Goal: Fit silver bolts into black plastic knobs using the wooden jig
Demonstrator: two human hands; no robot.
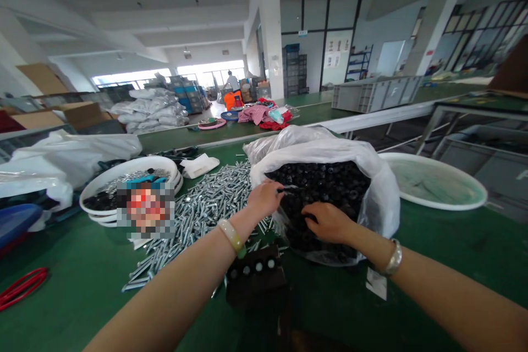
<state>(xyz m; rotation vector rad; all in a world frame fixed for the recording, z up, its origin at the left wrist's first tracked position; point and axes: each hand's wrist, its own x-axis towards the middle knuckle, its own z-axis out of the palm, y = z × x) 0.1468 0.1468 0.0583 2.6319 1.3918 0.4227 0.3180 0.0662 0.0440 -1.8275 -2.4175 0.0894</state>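
Observation:
A white plastic bag (383,192) stands open on the green table, filled with small black parts (330,179). My left hand (266,198) is at the bag's left edge, its fingers closed on a small black part. Over the black parts, my right hand (328,221) reaches in with thumb and fingers pinched; what they hold, if anything, is hidden. Left of the bag lies a heap of silver screws (198,209). A dark block (256,280) with several round metal heads in its top sits below my left hand.
White round trays (93,201) with small parts stand at the left, a blurred patch before them. A white round tray (437,181) lies right of the bag. Red cord (25,287) is at the lower left. Behind are cloths (258,114), a grey crate (375,94) and a distant person (232,81).

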